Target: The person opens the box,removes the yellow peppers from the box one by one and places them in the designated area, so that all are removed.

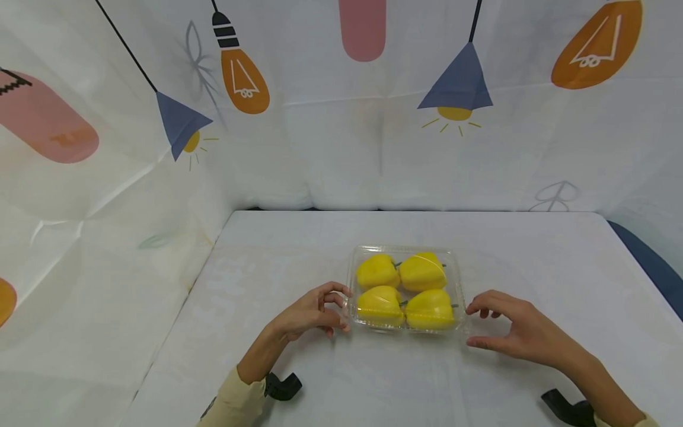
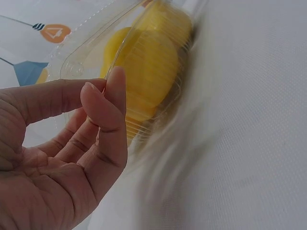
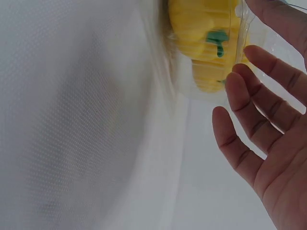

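A clear plastic clamshell box point(image 1: 459, 276) lies on the white table with several yellow bell peppers point(image 1: 377, 271) inside, their stems green. Its transparent cover lies over the peppers. At the box's left edge is my left hand point(image 1: 320, 308); in the left wrist view its thumb and a finger pinch the thin clear rim point(image 2: 112, 62). My right hand point(image 1: 514, 326) is beside the box's right edge, its fingers loosely bent and spread apart, with a gap between thumb and index finger. In the right wrist view, fingertips point(image 3: 237, 81) hover close by the box's side.
The white table point(image 1: 299, 237) reaches back to a hanging white cloth point(image 1: 331, 148) printed with lamps and bulbs. More of that cloth borders the table's left side. Something dark blue point(image 1: 645, 261) shows past the right edge. Black curved pieces point(image 1: 283, 386) sit at both wrists.
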{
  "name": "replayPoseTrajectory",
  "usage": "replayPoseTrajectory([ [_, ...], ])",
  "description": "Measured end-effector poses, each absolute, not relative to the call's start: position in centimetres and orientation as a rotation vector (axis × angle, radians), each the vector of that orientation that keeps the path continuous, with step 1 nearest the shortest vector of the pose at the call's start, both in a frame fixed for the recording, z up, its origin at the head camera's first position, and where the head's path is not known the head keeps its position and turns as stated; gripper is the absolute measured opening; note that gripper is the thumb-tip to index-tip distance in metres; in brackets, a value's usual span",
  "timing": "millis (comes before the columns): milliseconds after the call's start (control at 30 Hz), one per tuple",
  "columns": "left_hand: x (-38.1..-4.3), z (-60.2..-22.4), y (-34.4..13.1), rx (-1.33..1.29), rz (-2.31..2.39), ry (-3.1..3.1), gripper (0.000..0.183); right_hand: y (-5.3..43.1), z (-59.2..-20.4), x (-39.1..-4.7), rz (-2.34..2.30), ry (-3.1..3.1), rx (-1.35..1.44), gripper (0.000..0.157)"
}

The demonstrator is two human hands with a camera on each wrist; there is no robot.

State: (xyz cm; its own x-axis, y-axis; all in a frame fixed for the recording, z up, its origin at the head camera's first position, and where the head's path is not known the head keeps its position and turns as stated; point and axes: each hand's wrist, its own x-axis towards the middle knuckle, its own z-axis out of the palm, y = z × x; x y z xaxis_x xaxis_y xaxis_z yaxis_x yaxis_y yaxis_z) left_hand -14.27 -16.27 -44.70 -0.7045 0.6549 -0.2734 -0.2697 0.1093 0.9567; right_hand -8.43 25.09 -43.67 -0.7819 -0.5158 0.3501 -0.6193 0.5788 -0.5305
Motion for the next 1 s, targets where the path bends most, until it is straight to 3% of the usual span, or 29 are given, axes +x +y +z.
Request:
replayPoseTrajectory([
  [433,-14.5,-44.2,-16.2,0.391,1.667,1.693,0.055,24.9,-44.0,-8.2,0.948,-2.582,1.041,0.032],
  [700,-14.6,-44.2,-16.2,0.406,1.659,1.686,0.053,24.6,-44.3,-8.3,0.977,-2.389,1.195,0.049],
  [1000,-14.6,-44.3,-16.2,0.4,1.652,1.689,0.053,24.4,-44.9,-8.0,0.955,-2.361,1.195,0.047],
])
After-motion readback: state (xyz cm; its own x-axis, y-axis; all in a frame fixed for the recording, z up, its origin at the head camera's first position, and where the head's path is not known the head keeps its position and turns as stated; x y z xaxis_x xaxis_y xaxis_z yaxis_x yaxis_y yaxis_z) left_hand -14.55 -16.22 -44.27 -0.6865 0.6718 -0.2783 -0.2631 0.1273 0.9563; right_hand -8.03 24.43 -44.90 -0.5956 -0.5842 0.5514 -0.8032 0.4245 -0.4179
